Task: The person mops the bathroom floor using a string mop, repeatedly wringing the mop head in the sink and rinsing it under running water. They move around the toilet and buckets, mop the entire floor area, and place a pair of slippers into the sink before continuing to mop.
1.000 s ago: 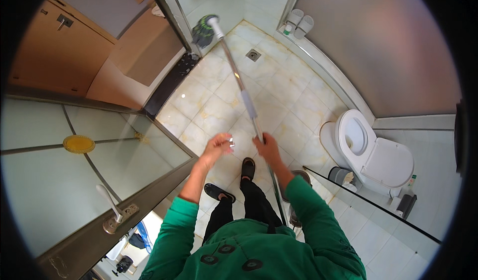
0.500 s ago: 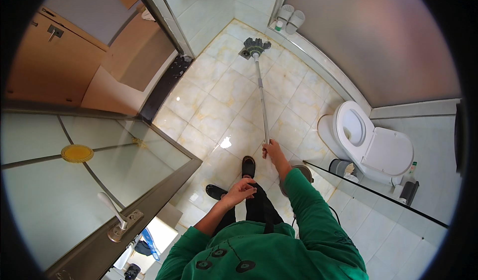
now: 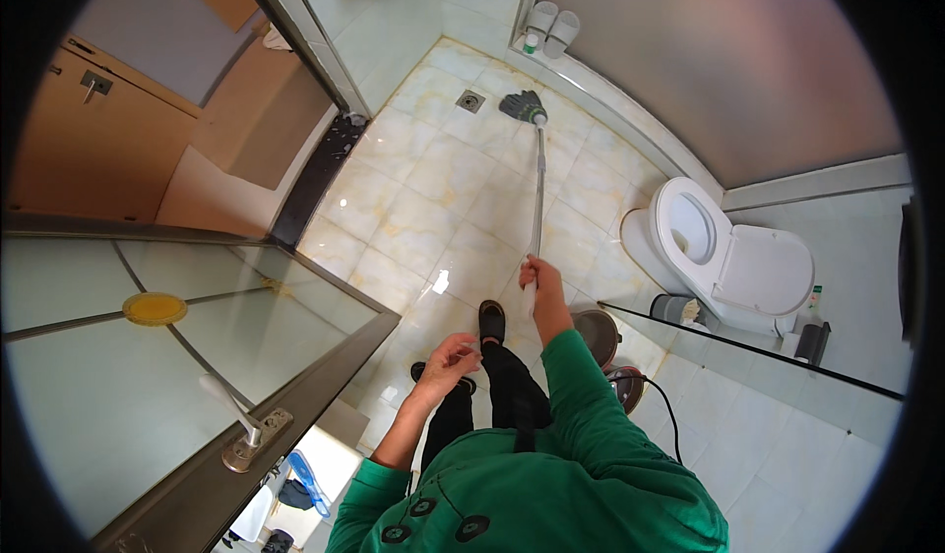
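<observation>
Mop (image 3: 540, 164) swung R | axis fwd, head (image 3: 522, 107) far | R fingers (image 3: 529, 272) round hdl (image 3: 537, 223); L (image 3: 445, 368) half-curled, empty

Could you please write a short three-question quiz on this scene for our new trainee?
1. Which hand grips the mop handle?
2. True or false: the mop head covers the floor drain.
3. The toilet lid is: A) shut; B) open; C) missing.

Key:
1. The right hand.
2. False; the mop head lies to the drain's right in the picture, leaving it uncovered.
3. B.
</observation>
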Tool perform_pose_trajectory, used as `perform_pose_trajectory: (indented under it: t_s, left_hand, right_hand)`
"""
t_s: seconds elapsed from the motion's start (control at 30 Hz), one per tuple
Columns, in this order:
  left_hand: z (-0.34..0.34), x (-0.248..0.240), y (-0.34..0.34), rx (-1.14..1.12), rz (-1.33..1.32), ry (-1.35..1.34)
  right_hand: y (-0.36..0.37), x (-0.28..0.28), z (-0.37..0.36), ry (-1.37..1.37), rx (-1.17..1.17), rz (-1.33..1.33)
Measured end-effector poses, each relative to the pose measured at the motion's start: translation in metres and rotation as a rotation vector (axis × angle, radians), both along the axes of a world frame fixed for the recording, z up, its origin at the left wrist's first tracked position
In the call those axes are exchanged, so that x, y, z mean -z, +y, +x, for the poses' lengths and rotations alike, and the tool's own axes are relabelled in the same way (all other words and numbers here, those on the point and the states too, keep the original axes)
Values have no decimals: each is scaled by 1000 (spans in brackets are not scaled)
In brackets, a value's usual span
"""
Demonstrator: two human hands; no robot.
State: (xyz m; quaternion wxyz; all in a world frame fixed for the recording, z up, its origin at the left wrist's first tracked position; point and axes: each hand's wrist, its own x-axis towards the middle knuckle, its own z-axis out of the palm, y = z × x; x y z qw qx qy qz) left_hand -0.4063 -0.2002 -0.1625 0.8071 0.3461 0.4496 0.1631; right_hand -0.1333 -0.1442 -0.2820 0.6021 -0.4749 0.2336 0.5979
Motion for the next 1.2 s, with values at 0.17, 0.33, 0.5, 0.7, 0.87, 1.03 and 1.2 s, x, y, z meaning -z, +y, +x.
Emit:
perform_pose_trajectory:
  t_s: [0.17,0.33,0.5,0.7,0.87,1.03,1.2]
  left_hand:
    - [-13,4,-8,-17,75,107]
    - [-35,-12,-18,158,132,343]
    - [-84,-46,-62,216,43,425]
    - [-124,-116,-99,86,-249,397]
    - [-122,-178,-117,76,4,574]
    - [-126,-225,-127,-137,-3,681]
    - [-160,-257,-124,-198,-91,638]
  right_hand:
    - [-55,13,-80,-228,-196,-230]
    - [-83,-14,-182,-141,-367,-178]
    - [-111,-47,-227,194,-446,-20]
    - [-111,-19,-216,321,-458,-156]
    - [-78,20,-206,61,-540,-189]
    - [-61,7,-233,207,-516,-193]
    - [-62,-35,-237,339,-473,-59]
